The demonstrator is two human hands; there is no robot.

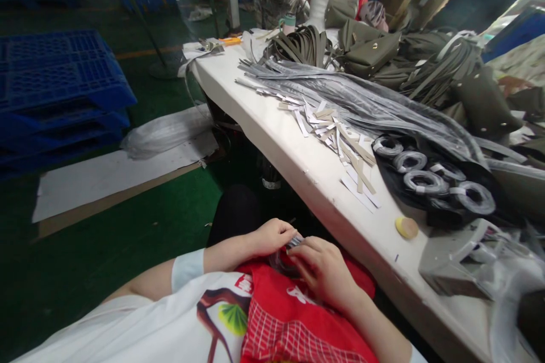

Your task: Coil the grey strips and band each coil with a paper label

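Above the red apron on my lap, both hands are close together on a coil of clear plastic strip. The fingers of my left hand pinch its upper side. My right hand curls over the right side, its fingers hiding part of the coil. A greyish, shiny bundled section shows between the fingertips; its details are too small to make out. On the table to the right, several similar coils, wound and banded, lie on a black piece of material.
The white table runs diagonally beside me, bearing cut strips, long plastic-wrapped strips, olive bags, a yellow tape roll and a grey tape dispenser. Blue pallets and cardboard lie on the left floor.
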